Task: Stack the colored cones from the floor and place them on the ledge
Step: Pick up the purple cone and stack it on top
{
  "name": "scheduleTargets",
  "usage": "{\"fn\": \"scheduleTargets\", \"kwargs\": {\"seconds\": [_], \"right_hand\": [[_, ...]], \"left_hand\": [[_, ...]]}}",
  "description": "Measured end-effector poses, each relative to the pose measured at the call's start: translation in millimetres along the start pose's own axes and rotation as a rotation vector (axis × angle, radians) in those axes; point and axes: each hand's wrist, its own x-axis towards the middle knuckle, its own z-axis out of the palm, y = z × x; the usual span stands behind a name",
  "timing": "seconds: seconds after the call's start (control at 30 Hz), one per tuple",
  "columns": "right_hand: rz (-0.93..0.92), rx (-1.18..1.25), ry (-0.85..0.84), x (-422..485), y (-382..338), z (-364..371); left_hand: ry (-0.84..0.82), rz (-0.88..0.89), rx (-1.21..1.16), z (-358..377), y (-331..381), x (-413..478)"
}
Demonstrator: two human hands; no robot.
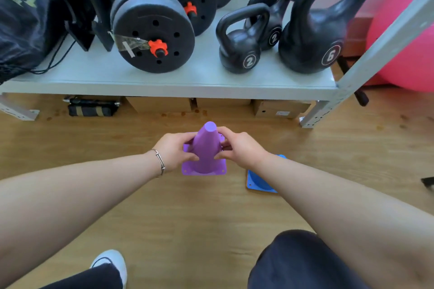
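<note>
A purple cone (205, 148) with a square base stands upright at the middle of the wooden floor, below the grey ledge (164, 77). My left hand (173, 152) grips its left side and my right hand (239, 149) grips its right side, fingers wrapped around the cone's body just above the base. A blue cone (258, 183) sits on the floor to the right; my right forearm hides most of it, so only its base corner shows.
The ledge carries black dumbbell plates (153, 30), three kettlebells (242, 42) and a dark bag (21, 26). Cardboard boxes (279, 108) sit under it. A pink exercise ball (408, 37) stands at right, past the shelf post (366, 63). My knee and shoe are below.
</note>
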Motion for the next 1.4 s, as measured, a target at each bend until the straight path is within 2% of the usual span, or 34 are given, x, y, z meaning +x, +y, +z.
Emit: {"fn": "scheduleTargets", "kwargs": {"seconds": [0.37,0.67,1.23,1.4], "right_hand": [[-0.024,-0.095,0.014,-48.9,9.1,-95.3],[0.027,-0.146,-0.002,-95.2,52.4,-150.4],[0.208,-0.052,0.007,-90.8,171.4,-60.2],[0.203,-0.131,0.013,-77.8,187.1,-26.3]], "left_hand": [[0.087,0.016,-0.021,6.9,99.6,1.2],[0.013,0.054,-0.034,43.9,171.3,19.0],[-0.193,-0.007,-0.113,164.2,114.9,74.7],[-0.198,-0.042,-0.078,186.7,86.1,81.6]]}}
